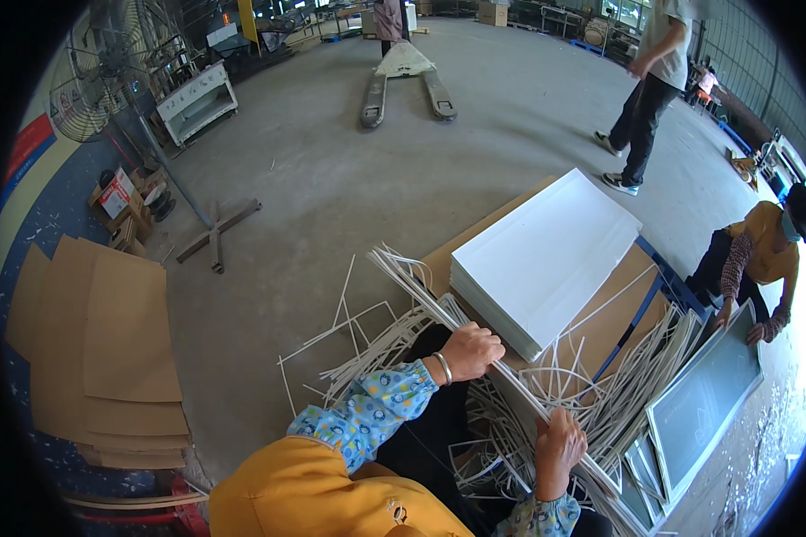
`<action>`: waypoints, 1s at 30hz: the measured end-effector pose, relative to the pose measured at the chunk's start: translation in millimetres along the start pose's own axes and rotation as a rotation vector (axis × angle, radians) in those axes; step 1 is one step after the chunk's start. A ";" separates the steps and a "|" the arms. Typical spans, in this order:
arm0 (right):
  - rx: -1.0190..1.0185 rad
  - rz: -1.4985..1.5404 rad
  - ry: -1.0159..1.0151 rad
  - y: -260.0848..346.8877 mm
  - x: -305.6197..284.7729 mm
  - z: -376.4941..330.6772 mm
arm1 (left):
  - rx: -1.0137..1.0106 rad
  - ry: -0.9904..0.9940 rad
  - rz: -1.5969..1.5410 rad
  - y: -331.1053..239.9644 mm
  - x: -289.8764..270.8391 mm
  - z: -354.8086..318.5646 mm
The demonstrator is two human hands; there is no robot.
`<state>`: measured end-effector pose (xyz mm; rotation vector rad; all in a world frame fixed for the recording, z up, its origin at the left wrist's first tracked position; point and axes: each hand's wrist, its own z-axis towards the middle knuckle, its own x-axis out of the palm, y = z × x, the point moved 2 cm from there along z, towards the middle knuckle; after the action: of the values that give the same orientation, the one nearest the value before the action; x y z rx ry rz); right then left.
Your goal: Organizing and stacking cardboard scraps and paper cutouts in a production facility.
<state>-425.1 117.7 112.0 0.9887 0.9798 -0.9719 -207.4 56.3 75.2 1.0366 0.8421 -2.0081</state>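
A workshop with a broad grey floor spread out ahead. At the far side, a pallet jack pointed its two forks this way; to its right was a person in a pale top and dark trousers. On the left, a fan stood on a crossed foot near a white cabinet, and flat brown cardboard lay piled closer in. In front, a stack of white sheets lay on a brown board, with loose scraps tangled beside it. At the right edge, a co-worker in a yellow top had both hands on a framed panel.

The wearer's left grip was closed, fingers curled over a bundle of long white strips, which slanted from upper left to lower right just beside the stack. The right grip was also closed, grasping the same bundle lower down, well apart from the left.
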 end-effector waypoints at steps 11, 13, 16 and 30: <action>-0.038 -0.023 -0.045 -1.3 3.7 -3.1 | -0.003 -0.011 0.006 2.0 3.4 -2.8; -0.037 -0.014 -0.048 -1.8 3.1 -3.2 | -0.001 -0.015 0.006 1.1 2.5 -2.5; -0.043 0.002 -0.059 -2.9 2.5 -3.4 | 0.001 -0.013 0.021 1.2 2.6 -1.6; -0.048 0.022 -0.023 -0.3 1.2 -4.6 | -0.003 -0.024 -0.009 0.7 1.2 -3.9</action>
<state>-426.0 121.8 109.7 0.9447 0.9667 -0.9359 -205.7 58.6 72.2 1.0068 0.8380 -2.0219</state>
